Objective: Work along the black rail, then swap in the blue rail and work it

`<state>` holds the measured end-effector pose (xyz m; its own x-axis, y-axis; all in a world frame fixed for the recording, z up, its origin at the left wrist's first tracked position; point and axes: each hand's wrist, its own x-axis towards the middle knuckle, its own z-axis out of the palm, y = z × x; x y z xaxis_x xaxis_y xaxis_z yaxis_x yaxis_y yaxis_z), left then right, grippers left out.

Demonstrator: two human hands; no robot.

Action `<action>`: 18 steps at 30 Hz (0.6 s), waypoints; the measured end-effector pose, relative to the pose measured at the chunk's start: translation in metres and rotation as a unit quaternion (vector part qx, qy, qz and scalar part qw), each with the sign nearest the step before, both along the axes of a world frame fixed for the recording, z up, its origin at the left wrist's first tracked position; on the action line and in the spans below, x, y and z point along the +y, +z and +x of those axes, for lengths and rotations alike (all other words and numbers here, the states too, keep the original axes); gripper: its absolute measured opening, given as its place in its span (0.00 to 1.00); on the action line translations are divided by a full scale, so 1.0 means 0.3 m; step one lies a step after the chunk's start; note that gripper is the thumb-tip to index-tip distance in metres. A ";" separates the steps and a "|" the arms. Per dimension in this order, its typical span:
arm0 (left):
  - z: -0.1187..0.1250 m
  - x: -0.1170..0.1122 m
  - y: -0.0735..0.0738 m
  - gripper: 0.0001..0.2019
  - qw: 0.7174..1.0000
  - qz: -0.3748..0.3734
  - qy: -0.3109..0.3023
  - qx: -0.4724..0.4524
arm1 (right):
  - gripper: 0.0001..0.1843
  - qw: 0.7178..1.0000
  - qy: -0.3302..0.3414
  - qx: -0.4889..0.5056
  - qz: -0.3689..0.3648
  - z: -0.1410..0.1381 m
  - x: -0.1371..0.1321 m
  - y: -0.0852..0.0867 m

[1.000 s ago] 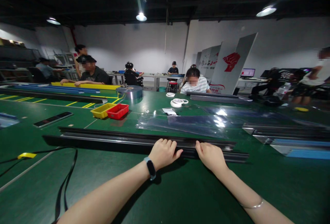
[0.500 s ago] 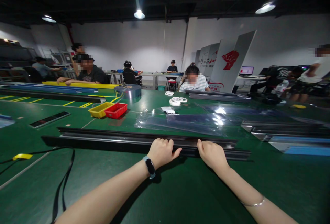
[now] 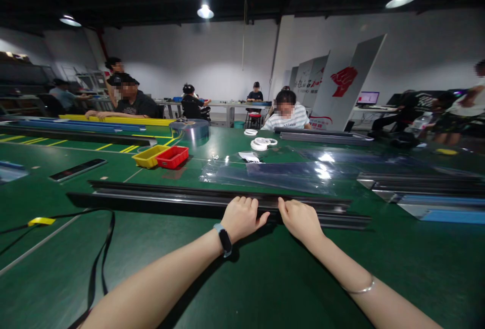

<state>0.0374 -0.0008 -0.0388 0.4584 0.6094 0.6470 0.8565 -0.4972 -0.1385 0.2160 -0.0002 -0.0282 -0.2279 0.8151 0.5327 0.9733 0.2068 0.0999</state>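
Note:
A long black metal rail (image 3: 159, 198) lies across the green table (image 3: 265, 278) in front of me. My left hand (image 3: 242, 217), with a dark band on its wrist, curls its fingers over the rail's near edge. My right hand (image 3: 300, 219) grips the same rail a little to the right, fingers bent over its top. The two hands sit close together near the rail's right half.
Clear plastic sheets (image 3: 288, 175) lie behind the rail. A yellow tray (image 3: 149, 156) and a red tray (image 3: 173, 156) stand at the left, white tape rolls (image 3: 261, 143) further back, more rails (image 3: 424, 187) at the right. A black strap (image 3: 100, 258) trails at the near left. Several people sit across the table.
My hands have drawn a little closer together on the rail, the right one sliding left. The view has shifted slightly; the rail stays put.

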 end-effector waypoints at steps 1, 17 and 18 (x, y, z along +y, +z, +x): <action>0.000 -0.001 0.001 0.19 1.000 -0.001 -0.004 0.003 | 0.25 1.000 -0.002 -0.002 0.001 -0.002 0.000 -0.002; 0.001 -0.026 0.017 0.16 0.999 0.007 -0.043 0.020 | 0.26 1.000 -0.005 0.000 0.027 0.042 0.008 -0.029; 0.003 -0.029 0.018 0.16 0.999 0.007 -0.045 0.021 | 0.26 1.000 -0.004 -0.002 0.025 0.052 0.008 -0.029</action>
